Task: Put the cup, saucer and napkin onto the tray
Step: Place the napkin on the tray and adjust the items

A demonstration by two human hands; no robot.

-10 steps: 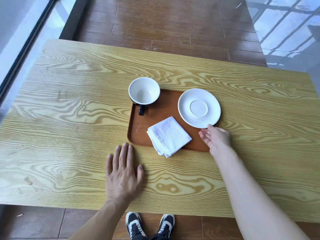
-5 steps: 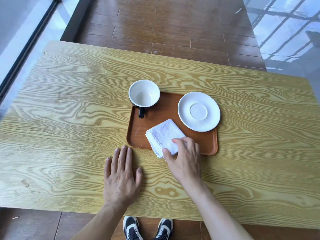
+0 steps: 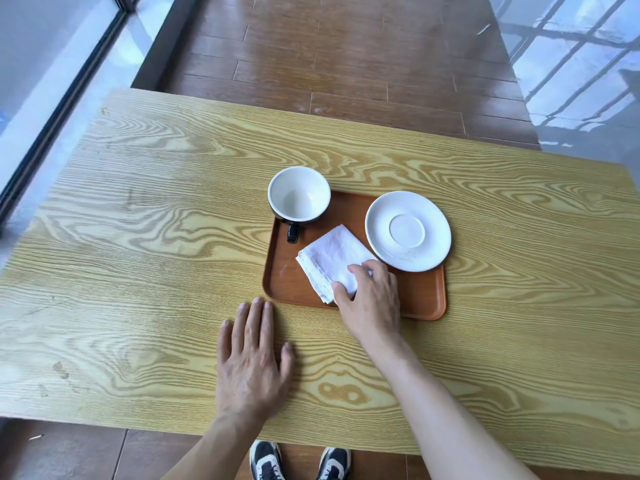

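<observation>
The table (image 3: pixel 173 237) is yellow wood with a bold swirling grain in darker olive-brown lines. On it the tray (image 3: pixel 422 299) is plain reddish brown, the napkin (image 3: pixel 332 254) and saucer (image 3: pixel 408 231) are white, and the cup (image 3: pixel 299 194) is white inside with a black outer wall and handle. The floor (image 3: pixel 346 64) is dark red-brown planks, and the shoes (image 3: pixel 298 460) are black and white.

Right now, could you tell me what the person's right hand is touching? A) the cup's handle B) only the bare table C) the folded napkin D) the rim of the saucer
C: the right hand rests its fingers on the near corner of the white napkin, which lies on the tray, while the cup and saucer stand untouched.
</observation>
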